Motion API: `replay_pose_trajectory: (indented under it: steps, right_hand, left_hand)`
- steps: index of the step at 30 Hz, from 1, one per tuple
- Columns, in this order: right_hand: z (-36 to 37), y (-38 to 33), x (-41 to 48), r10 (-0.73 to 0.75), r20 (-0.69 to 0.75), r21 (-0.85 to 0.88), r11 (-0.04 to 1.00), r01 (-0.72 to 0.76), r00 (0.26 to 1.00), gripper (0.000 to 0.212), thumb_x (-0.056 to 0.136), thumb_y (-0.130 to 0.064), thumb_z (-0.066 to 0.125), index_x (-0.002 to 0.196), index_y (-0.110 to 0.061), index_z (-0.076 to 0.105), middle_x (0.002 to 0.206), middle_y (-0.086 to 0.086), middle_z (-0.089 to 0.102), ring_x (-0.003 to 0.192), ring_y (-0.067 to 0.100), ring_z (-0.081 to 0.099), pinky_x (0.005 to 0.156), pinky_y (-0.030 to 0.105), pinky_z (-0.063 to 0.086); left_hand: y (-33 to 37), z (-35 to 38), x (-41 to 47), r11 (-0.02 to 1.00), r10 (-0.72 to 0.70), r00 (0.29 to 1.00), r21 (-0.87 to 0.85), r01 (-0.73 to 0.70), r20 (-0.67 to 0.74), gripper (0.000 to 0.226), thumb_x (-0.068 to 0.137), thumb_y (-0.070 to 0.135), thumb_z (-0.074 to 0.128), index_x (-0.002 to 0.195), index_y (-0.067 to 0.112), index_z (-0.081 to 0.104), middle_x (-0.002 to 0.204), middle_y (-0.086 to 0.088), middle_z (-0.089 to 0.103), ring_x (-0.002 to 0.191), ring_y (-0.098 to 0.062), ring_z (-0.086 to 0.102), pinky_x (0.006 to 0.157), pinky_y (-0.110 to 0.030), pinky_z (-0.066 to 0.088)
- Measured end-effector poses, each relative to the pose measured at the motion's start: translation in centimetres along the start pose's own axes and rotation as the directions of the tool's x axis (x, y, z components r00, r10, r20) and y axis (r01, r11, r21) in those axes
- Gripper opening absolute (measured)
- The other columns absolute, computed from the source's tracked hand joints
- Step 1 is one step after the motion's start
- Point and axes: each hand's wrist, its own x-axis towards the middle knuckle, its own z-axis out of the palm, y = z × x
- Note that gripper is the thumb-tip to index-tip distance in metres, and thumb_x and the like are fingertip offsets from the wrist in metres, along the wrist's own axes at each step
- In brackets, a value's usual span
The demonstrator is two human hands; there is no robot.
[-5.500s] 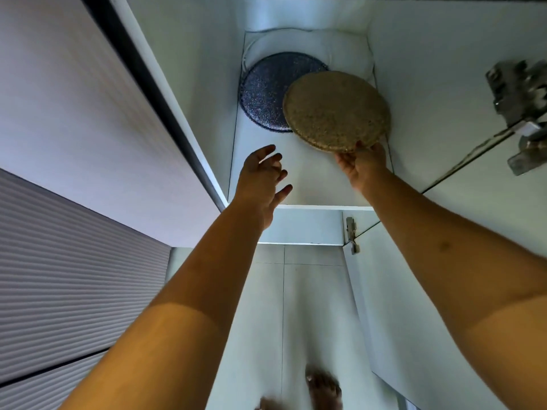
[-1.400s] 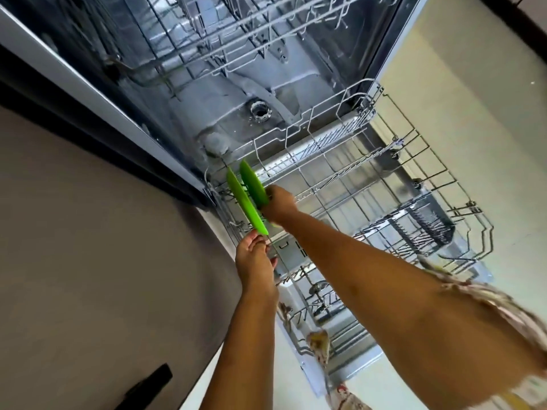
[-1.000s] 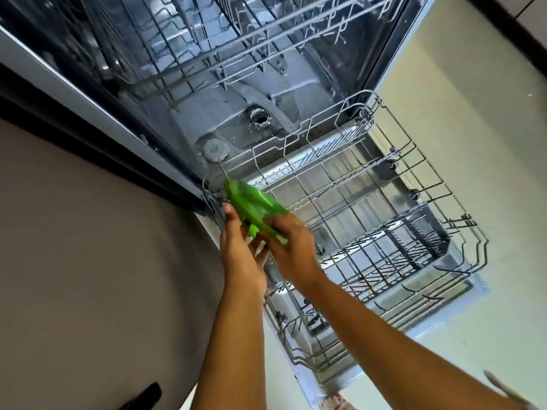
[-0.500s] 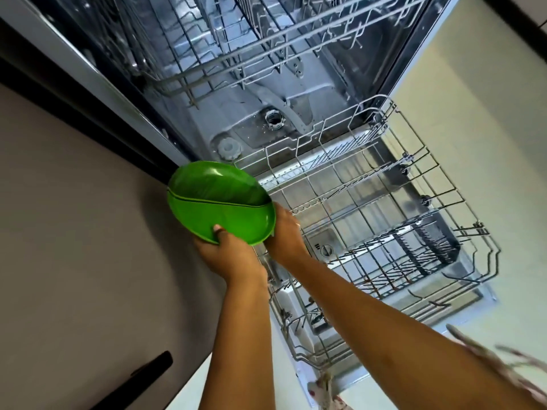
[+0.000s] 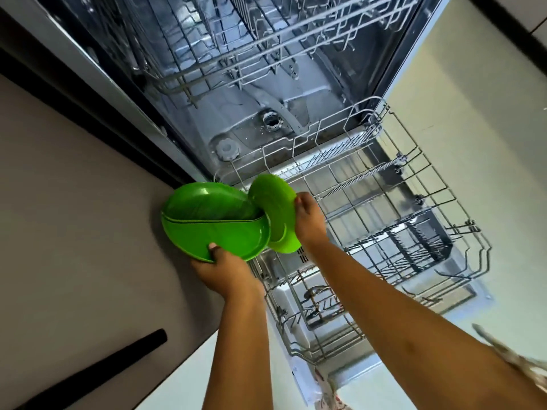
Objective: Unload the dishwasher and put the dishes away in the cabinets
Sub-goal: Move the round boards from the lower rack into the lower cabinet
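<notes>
Holding a pair of green plates [image 5: 213, 232] by the near rim, the left hand [image 5: 225, 270] has its thumb on top and the fingers hidden beneath. The right hand [image 5: 309, 223] pinches a third green plate [image 5: 273, 202] at its edge, tilted against the pair, above the left edge of the lower rack [image 5: 399, 220]. They look like light, stiff, glossy plastic, perhaps slippery, so I would grip them at the rim.

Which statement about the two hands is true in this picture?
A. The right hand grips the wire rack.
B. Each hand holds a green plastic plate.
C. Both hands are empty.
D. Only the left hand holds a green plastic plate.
B: the left hand grips the rim of a round green plastic plate, and the right hand holds a second green plastic plate tilted beside it.
</notes>
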Motion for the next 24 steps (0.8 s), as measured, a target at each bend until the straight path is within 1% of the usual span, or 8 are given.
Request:
replay_pose_trajectory:
  steps: [2, 4, 8, 11, 14, 16, 19, 24]
  right_hand:
    - [-2.0, 1.1, -0.6, 0.099, -0.057, 0.158, 0.983, -0.089, 0.993, 0.021, 0.101, -0.019, 0.036, 0.095, -0.015, 0.055, 0.071, -0.003, 0.047, 0.063, 0.013, 0.042, 0.056, 0.024, 0.033]
    - [-4.2, 1.9, -1.2, 0.182, -0.116, 0.285, 0.948, -0.143, 0.976, 0.021, 0.101, -0.017, 0.036, 0.088, -0.018, 0.052, 0.071, -0.001, 0.044, 0.066, 0.015, 0.041, 0.058, 0.024, 0.033]
    - [-8.5, 4.2, -3.1, 0.342, -0.278, 0.385, 0.896, -0.222, 0.898, 0.023, 0.101, -0.022, 0.036, 0.107, -0.015, 0.057, 0.094, 0.006, 0.053, 0.093, 0.021, 0.051, 0.086, 0.032, 0.042]
    - [-10.2, 5.9, -5.6, 0.454, -0.364, 0.442, 0.853, -0.278, 0.813, 0.028, 0.098, -0.034, 0.035, 0.101, -0.019, 0.059, 0.095, 0.005, 0.055, 0.095, 0.025, 0.054, 0.094, 0.042, 0.045]
    - [-10.9, 6.4, -9.2, 0.483, -0.45, 0.395, 0.862, -0.317, 0.751, 0.043, 0.101, -0.037, 0.03, 0.12, -0.01, 0.057, 0.116, 0.018, 0.059, 0.108, 0.032, 0.057, 0.1, 0.047, 0.045]
    - [-11.0, 6.4, -12.3, 0.449, -0.494, 0.324, 0.89, -0.322, 0.745, 0.047, 0.103, -0.032, 0.027, 0.127, 0.0, 0.053, 0.129, 0.023, 0.055, 0.118, 0.037, 0.053, 0.1, 0.044, 0.043]
    - [-10.4, 6.7, -16.9, 0.425, -0.502, 0.275, 0.904, -0.326, 0.753, 0.047, 0.104, -0.031, 0.026, 0.125, 0.002, 0.052, 0.126, 0.025, 0.054, 0.115, 0.04, 0.052, 0.094, 0.042, 0.041]
    - [-7.0, 8.6, -22.2, 0.411, -0.45, 0.272, 0.909, -0.316, 0.793, 0.044, 0.102, -0.034, 0.03, 0.119, -0.003, 0.055, 0.122, 0.024, 0.058, 0.109, 0.038, 0.056, 0.096, 0.051, 0.045]
  left_hand:
    - [-0.7, -0.4, -0.5, 0.987, -0.109, 0.993, -0.116, 0.114, 0.043, 0.045, 0.092, 0.006, 0.05, 0.136, 0.014, 0.043, 0.126, -0.016, 0.056, 0.102, -0.031, 0.061, 0.092, -0.052, 0.049]
    - [-1.3, -1.2, -1.6, 0.943, -0.251, 0.963, -0.2, 0.266, 0.099, 0.043, 0.094, 0.006, 0.049, 0.136, 0.016, 0.043, 0.123, -0.008, 0.055, 0.096, -0.026, 0.059, 0.086, -0.042, 0.05]
    - [-2.8, -3.7, -4.1, 0.833, -0.439, 0.857, -0.235, 0.5, 0.269, 0.047, 0.096, 0.009, 0.049, 0.14, 0.021, 0.04, 0.136, -0.008, 0.053, 0.102, -0.024, 0.056, 0.072, -0.035, 0.048]
    - [-3.6, -6.2, -5.8, 0.814, -0.482, 0.814, -0.179, 0.553, 0.323, 0.045, 0.096, 0.006, 0.047, 0.139, 0.019, 0.041, 0.138, -0.01, 0.051, 0.105, -0.028, 0.055, 0.082, -0.039, 0.045]
    - [-3.7, -9.7, -7.7, 0.802, -0.507, 0.782, -0.133, 0.582, 0.361, 0.043, 0.096, 0.003, 0.045, 0.137, 0.017, 0.043, 0.137, -0.014, 0.051, 0.111, -0.034, 0.055, 0.085, -0.044, 0.044]
    - [-3.8, -12.5, -8.5, 0.8, -0.515, 0.763, -0.102, 0.592, 0.391, 0.043, 0.096, 0.001, 0.043, 0.136, 0.017, 0.043, 0.135, -0.015, 0.051, 0.097, -0.031, 0.057, 0.076, -0.043, 0.048]
    - [-4.2, -16.7, -8.9, 0.795, -0.525, 0.753, -0.087, 0.6, 0.397, 0.044, 0.095, -0.003, 0.042, 0.136, 0.014, 0.043, 0.133, -0.016, 0.051, 0.082, -0.025, 0.058, 0.053, -0.033, 0.057]
    - [-4.5, -24.1, -7.4, 0.772, -0.573, 0.716, -0.029, 0.635, 0.398, 0.05, 0.094, -0.004, 0.043, 0.141, 0.014, 0.039, 0.138, -0.019, 0.048, 0.104, -0.033, 0.052, 0.058, -0.036, 0.058]
